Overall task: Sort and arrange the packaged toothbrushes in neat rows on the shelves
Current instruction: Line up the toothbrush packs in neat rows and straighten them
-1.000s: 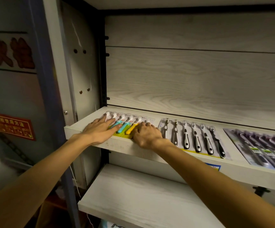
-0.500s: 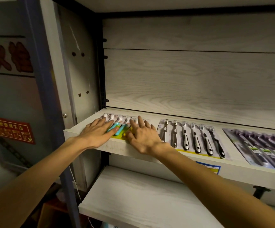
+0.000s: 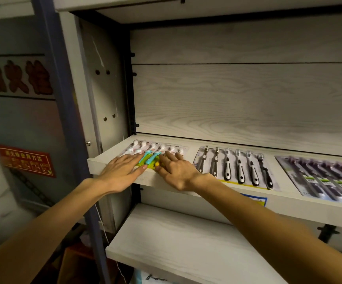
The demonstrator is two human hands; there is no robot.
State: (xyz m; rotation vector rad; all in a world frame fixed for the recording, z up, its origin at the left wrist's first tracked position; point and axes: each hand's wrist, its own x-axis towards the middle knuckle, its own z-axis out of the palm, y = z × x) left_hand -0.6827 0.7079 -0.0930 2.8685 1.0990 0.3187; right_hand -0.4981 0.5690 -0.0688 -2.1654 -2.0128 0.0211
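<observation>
A pack of colourful toothbrushes [image 3: 155, 151] with teal and yellow handles lies at the left end of the middle shelf [image 3: 188, 194]. My left hand [image 3: 123, 171] lies flat on the pack's left side, fingers straight. My right hand [image 3: 176, 171] rests flat on its right side, fingers spread. To the right lie a pack of black-and-white toothbrushes [image 3: 235, 167] and, further right, a pack of dark purple toothbrushes [image 3: 326, 177], both flat and side by side.
A bare lower shelf [image 3: 176, 240] juts out below. The cabinet's side panel [image 3: 102, 89] and a blue metal post [image 3: 63, 99] stand at the left. A blue price tag [image 3: 256, 198] is on the shelf front. The wooden back wall [image 3: 237, 95] rises behind.
My right hand has opened from curled fingers to flat, spread fingers on the colourful pack. The left hand has stayed flat on it. The view has shifted slightly.
</observation>
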